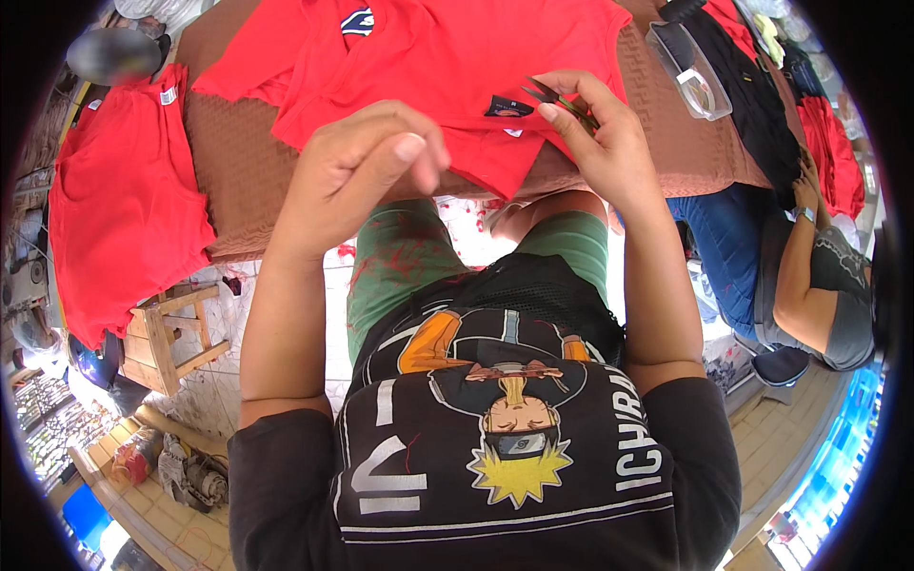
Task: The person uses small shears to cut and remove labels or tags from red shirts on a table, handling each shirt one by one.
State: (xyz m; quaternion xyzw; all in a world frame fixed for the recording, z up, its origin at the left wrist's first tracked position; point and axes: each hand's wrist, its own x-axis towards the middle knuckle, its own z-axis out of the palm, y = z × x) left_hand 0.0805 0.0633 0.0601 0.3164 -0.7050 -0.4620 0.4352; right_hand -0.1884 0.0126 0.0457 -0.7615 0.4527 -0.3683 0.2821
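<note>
A red garment [457, 57] lies spread over the brown-covered table, its lower edge toward me. My right hand [605, 133] is closed around small dark thread snips [562, 100], whose pointed blades face left above the cloth. Just beside the blades, a black label [509, 108] shows on the garment, with a small white tag [514, 132] below it. My left hand [367, 162] is raised over the garment's near edge, its fingers loosely bent and slightly blurred. I see nothing in it. A dark blue and white patch [358, 22] is on the cloth farther back.
Another red garment [124, 200] hangs over the table's left side, near a wooden stool [167, 347]. A clear plastic container [690, 71] sits at the right. Beyond it lies black clothing [738, 86], touched by a co-worker's hand [806, 190]. The brown table cover [228, 181] ends close to my knees.
</note>
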